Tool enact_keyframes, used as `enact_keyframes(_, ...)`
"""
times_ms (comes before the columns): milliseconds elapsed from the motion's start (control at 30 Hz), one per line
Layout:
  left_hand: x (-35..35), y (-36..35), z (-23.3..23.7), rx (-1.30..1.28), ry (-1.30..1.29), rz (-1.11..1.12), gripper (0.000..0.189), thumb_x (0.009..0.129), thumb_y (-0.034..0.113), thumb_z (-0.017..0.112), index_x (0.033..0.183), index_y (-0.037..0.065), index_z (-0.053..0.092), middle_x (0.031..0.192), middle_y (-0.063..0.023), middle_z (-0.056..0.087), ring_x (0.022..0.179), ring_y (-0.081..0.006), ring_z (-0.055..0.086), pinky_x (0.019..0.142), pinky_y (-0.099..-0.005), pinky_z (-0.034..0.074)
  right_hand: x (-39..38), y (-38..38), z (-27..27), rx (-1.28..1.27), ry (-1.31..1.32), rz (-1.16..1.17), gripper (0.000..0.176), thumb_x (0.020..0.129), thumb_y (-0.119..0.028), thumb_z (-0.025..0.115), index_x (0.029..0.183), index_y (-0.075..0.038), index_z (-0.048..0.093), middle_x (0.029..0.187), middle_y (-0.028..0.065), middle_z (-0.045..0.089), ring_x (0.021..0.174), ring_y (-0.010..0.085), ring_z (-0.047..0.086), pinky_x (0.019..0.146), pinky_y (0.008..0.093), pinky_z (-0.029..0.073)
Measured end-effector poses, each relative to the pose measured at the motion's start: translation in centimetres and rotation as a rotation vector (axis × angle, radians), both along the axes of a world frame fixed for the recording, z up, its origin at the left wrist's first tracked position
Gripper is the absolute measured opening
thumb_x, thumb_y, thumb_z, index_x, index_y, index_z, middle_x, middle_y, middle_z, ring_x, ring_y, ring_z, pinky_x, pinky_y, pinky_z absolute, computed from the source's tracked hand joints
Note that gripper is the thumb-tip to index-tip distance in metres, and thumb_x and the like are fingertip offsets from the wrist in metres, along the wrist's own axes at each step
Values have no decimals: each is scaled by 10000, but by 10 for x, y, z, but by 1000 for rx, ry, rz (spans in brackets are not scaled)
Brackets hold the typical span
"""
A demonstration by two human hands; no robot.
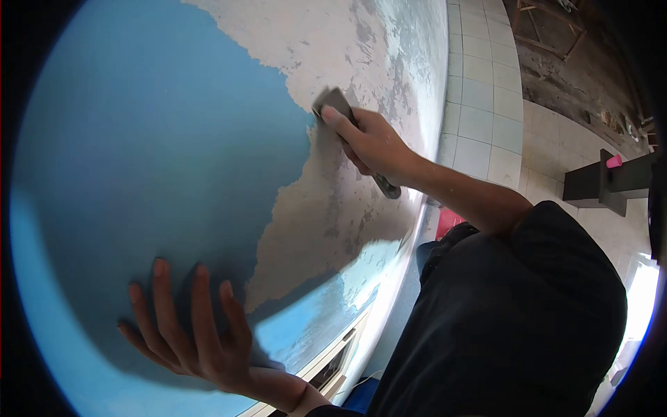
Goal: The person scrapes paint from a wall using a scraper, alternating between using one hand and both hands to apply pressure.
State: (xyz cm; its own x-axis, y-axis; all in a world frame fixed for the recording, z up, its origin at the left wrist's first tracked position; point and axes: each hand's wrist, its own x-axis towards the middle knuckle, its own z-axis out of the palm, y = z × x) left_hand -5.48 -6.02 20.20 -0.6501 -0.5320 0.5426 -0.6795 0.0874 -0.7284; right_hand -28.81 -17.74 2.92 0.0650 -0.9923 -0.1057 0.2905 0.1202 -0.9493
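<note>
A wall with blue paint (160, 160) fills the left of the head view. From its ragged edge rightward, the paint is off and a pale, patchy surface (295, 222) shows. My right hand (372, 146) is closed around a scraper (338, 101), thumb along the blade. The blade is at the paint's edge, and the handle's end sticks out below my palm. Lower left, my left hand (198, 337) rests against the blue paint with its fingers spread, holding nothing. Shadow darkens the wall around both hands.
Below my left hand a pale-framed opening (337, 365) is set in the wall. To the right lie floor tiles (479, 111), a dark bench-like piece (604, 184) with a pink cup (614, 161), and a red object (449, 221) near my body.
</note>
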Motion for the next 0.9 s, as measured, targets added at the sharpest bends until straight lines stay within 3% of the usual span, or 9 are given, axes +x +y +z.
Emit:
enact_keyframes(133,-2,2,1,2,4,-7,174,855,392,671,994,297,715,1267,24,624,1260,-259,515,1136,-506,302,1,8,-10,74,21,120,553,953,-565,470,842,-27,530,588,-3,462,430,70,429,387,230,376)
enact_keyframes(333,-1,0,-1,-15,39,0,156,832,436,682,960,348,698,1231,54,638,1262,-241,509,1171,-510,249,0,5,-7,-2,24,69,549,959,-551,472,858,-17,550,617,3,486,451,68,452,393,225,383)
enact_keyframes(433,-1,0,-1,-19,31,-3,158,827,433,688,957,344,698,1230,50,639,1258,-243,513,1171,-511,249,3,9,-8,-31,56,70,497,962,-547,487,809,-74,500,555,-18,441,425,47,409,371,210,332)
enact_keyframes(667,-1,-1,1,-22,8,-2,149,839,432,678,953,339,700,1232,45,639,1251,-250,520,1171,-511,247,1,13,-5,29,15,156,484,980,-523,467,814,-70,507,565,-21,445,427,53,425,371,211,343)
enact_keyframes(900,0,0,0,-12,8,-3,160,846,442,667,960,335,701,1232,43,639,1252,-253,519,1166,-519,251,1,5,1,-25,-28,99,523,954,-559,496,837,-51,523,555,-26,427,407,48,381,356,219,304)
